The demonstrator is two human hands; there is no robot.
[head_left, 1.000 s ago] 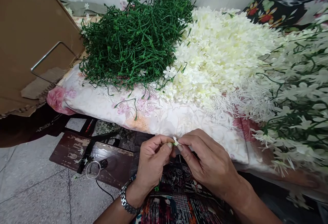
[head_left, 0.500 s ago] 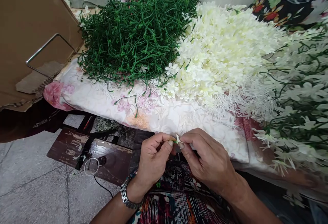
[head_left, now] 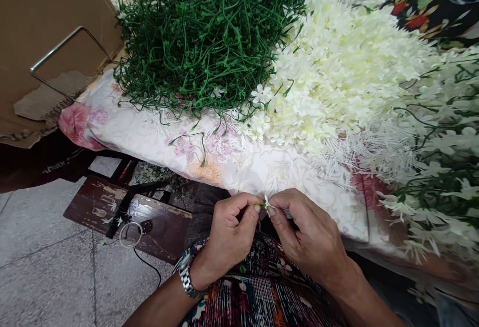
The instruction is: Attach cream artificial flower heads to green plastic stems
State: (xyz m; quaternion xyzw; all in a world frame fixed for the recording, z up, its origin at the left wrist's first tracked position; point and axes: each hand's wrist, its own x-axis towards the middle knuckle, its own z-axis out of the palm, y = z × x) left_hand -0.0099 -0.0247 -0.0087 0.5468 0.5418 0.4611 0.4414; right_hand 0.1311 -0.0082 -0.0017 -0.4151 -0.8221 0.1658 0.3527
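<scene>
My left hand [head_left: 234,229] pinches a thin green artificial stem [head_left: 263,205] between thumb and forefinger. A small white artificial flower [head_left: 267,202] is gripped by the thumb and forefinger of my right hand [head_left: 305,234]. Flower and stem tip meet between the two hands, over my lap at the table's near edge; the fingertips hide part of the join. Beyond them lies a heap of green branching stems [head_left: 209,42], with a large pile of loose white flowers [head_left: 348,72] to its right.
A floral cloth [head_left: 299,167] covers the table. White fringe-like pieces [head_left: 374,147] lie along the flower pile, and assembled white sprays [head_left: 449,192] at the right. A cardboard box [head_left: 52,32] with a metal wire handle [head_left: 56,57] stands left, above a worn wooden bench [head_left: 164,227].
The view has shifted a little, so the hands appear slightly further right. Both keep their pinch on the stem and white flower, with the fingers barely altered.
</scene>
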